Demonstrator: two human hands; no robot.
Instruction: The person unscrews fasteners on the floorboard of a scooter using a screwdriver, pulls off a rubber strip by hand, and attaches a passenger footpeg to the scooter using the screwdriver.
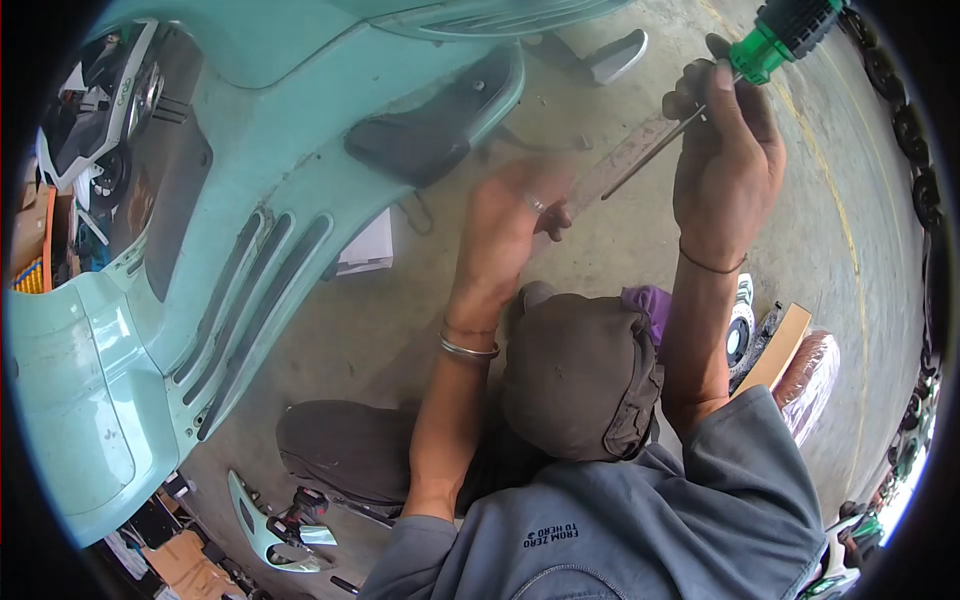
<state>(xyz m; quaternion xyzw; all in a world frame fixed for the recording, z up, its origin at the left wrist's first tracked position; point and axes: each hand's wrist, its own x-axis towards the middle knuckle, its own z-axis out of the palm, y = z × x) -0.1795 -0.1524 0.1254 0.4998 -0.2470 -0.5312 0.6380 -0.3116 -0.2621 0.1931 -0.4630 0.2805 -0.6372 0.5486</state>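
A screwdriver with a green and black handle [785, 40] points down and to the left, its long metal shaft [655, 150] ending near the middle of the view. My right hand [735, 165] is raised and has its fingers closed round the shaft just below the handle. My left hand [510, 220] is blurred at the back, and its visible fingers are curled; whatever they hold is hidden. A pale pinkish strip [625, 165] runs between the two hands. Close on the left is the mint-green scooter body [290, 110], with a dark recessed footrest part [410, 145].
My bent knee [580, 375] stands between my arms. Below the scooter body, a mint-green trim piece [255, 520] lies on the floor. Flattened cardboard [190, 565] is at the lower left. A cardboard piece [775, 350] and a plastic-wrapped item [810, 385] are on the right.
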